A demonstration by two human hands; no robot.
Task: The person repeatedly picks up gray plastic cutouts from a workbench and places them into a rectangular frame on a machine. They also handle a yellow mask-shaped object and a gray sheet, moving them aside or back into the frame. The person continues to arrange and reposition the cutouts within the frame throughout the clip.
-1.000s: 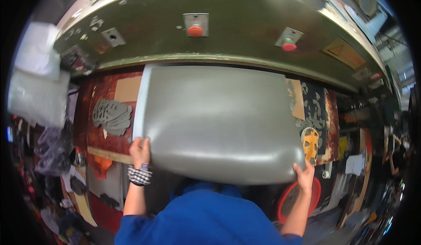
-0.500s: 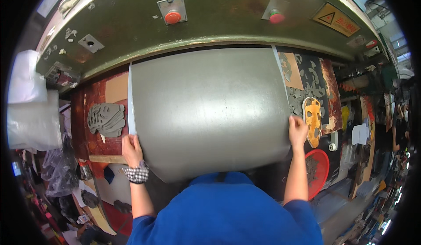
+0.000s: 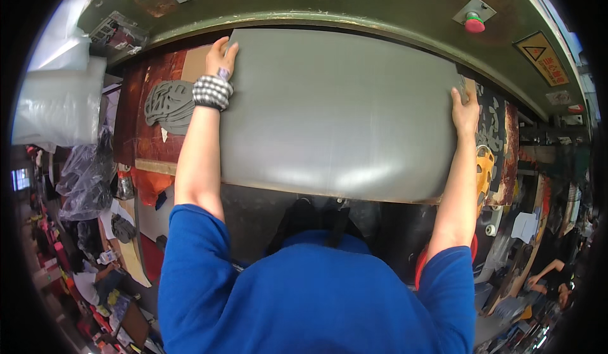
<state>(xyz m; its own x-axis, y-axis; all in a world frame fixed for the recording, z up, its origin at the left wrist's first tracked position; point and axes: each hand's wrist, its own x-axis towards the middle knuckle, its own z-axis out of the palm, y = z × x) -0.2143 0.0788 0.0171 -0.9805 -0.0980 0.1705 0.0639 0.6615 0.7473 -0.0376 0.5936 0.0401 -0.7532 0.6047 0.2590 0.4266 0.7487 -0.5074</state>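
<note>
Two hands [image 3: 220,61] [image 3: 467,114] moved forward along one grey sheet [image 3: 342,113].

"How many grey sheets [image 3: 342,113] are counted on the surface [image 3: 144,149]?"
"One; by it, one left hand [image 3: 220,61] and one right hand [image 3: 466,111] are seen."
"And toward the surface's left edge?"
"One stack of cut grey pieces [image 3: 167,105] is found; its layers cannot be counted."
"Toward the right edge?"
"One yellow openwork form [image 3: 484,167] is seen, near uncountable grey scraps [image 3: 494,126]."
"Red push buttons [image 3: 474,24]?"
"Two are mounted on the green panel [image 3: 380,2]."
</note>
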